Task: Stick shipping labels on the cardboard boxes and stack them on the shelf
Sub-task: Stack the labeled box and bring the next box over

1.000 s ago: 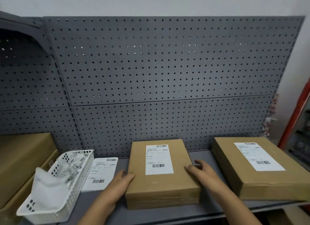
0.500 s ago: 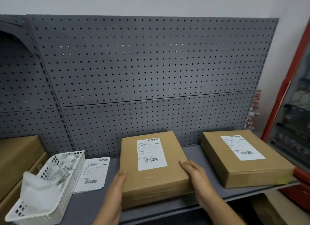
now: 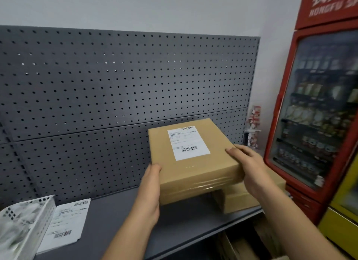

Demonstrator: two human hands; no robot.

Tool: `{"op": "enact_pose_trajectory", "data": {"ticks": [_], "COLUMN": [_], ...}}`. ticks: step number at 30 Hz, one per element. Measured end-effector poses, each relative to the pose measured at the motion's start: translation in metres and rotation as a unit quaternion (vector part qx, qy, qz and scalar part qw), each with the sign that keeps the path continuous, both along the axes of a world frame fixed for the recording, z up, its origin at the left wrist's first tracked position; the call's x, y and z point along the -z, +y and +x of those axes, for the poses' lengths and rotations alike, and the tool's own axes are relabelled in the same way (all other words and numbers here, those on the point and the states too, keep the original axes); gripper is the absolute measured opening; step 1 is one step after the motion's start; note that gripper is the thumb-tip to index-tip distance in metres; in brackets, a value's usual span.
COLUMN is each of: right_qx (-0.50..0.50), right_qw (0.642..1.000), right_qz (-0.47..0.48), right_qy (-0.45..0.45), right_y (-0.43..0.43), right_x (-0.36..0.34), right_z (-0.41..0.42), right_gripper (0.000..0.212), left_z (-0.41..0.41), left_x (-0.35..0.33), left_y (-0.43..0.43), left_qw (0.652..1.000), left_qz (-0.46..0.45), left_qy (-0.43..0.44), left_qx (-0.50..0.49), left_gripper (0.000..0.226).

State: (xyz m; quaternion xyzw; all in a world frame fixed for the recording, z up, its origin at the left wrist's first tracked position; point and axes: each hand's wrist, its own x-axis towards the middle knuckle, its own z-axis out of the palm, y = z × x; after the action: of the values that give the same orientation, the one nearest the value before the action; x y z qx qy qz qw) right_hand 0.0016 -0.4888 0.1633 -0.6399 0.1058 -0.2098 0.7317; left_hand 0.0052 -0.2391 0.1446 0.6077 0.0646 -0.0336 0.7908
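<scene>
Labelled cardboard box (image 3: 193, 159), carried clear of the grey shelf (image 3: 120, 219) and held partly over the second box (image 3: 249, 197), which lies at the shelf's right end. The left hand (image 3: 150, 193) clasps the carried box's near-left corner, thumb on top and fingers hidden beneath. The right hand (image 3: 249, 164) wraps its right edge, fingers curled over the top face.

Risk: the grip is confined to two edges, and the glossy tape (image 3: 201, 186) on the front face looks slick, so the box could slide forward if tilted.

Risk: set down off-centre, it would overhang the second box and might tip off the shelf's front or right edge.

A loose label (image 3: 64, 225) and a white basket (image 3: 29, 226) lie well to the left of the second box, out of the way.
</scene>
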Motion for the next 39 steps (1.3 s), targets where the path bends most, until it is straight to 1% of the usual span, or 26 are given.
{"op": "enact_pose_trajectory", "data": {"ticks": [1,5,6,8,10,11,15,18,21,24,29,32,34,37,38,39], "right_qx": [0.013,0.052,0.062,0.081,0.092,0.096,0.101,0.092,0.079,0.061,0.059,0.061,0.063,0.089,0.109,0.134], "right_qw": [1.0,0.998,0.998,0.996,0.994,0.993,0.991,0.991,0.986,0.981,0.984,0.984,0.984,0.985,0.985,0.983], "right_qz": [0.004,-0.001,-0.004,-0.009,-0.014,-0.016,-0.032,-0.039,-0.034,-0.001,0.015,0.021,0.019,0.0,-0.022,-0.052], "right_qy": [0.004,0.024,0.028,0.04,0.057,0.066,0.082,0.09,0.141,0.185,0.17,0.168,0.164,0.147,0.132,0.115], "right_y": [-0.014,-0.073,-0.086,-0.109,-0.129,-0.137,-0.164,-0.175,-0.184,-0.189,-0.189,-0.189,-0.187,-0.182,-0.182,-0.181], "right_x": [-0.003,-0.001,0.002,0.006,0.011,0.014,0.033,0.049,0.059,0.062,0.066,0.067,0.067,0.064,0.063,0.063], "right_z": [-0.001,0.001,0.003,0.007,0.012,0.015,0.025,0.03,0.037,0.047,0.066,0.074,0.078,0.077,0.076,0.075], "right_gripper": [0.007,0.009,0.008,0.007,0.007,0.007,0.012,0.01,0.027,0.042,0.056,0.055,0.055,0.037,0.036,0.037], "left_z": [0.003,0.014,0.017,0.024,0.03,0.031,0.032,0.037,0.045,0.044,0.048,0.052,0.054,0.057,0.056,0.054], "left_x": [0.001,0.009,0.013,0.02,0.027,0.029,0.038,0.049,0.058,0.066,0.072,0.072,0.073,0.074,0.072,0.069], "left_y": [-0.016,-0.077,-0.09,-0.116,-0.139,-0.148,-0.174,-0.182,-0.189,-0.197,-0.206,-0.208,-0.208,-0.206,-0.203,-0.2], "left_qw": [1.0,0.998,0.997,0.996,0.995,0.994,0.992,0.992,0.994,0.996,0.998,0.998,0.999,0.998,0.998,0.998], "left_qz": [0.003,0.006,0.01,0.018,0.029,0.037,0.056,0.065,0.048,0.012,-0.017,-0.012,-0.008,-0.004,-0.006,-0.009], "left_qy": [0.001,-0.003,-0.004,0.002,0.008,0.009,0.007,0.004,-0.007,0.007,0.024,0.021,0.01,0.005,0.013,0.02], "left_qx": [0.014,0.062,0.07,0.084,0.094,0.099,0.113,0.108,0.096,0.089,0.062,0.057,0.051,0.058,0.06,0.062], "left_gripper": [0.032,0.036,0.041,0.066,0.082,0.083,0.071,0.068,0.066,0.072,0.071,0.07,0.074,0.095,0.101,0.101]}}
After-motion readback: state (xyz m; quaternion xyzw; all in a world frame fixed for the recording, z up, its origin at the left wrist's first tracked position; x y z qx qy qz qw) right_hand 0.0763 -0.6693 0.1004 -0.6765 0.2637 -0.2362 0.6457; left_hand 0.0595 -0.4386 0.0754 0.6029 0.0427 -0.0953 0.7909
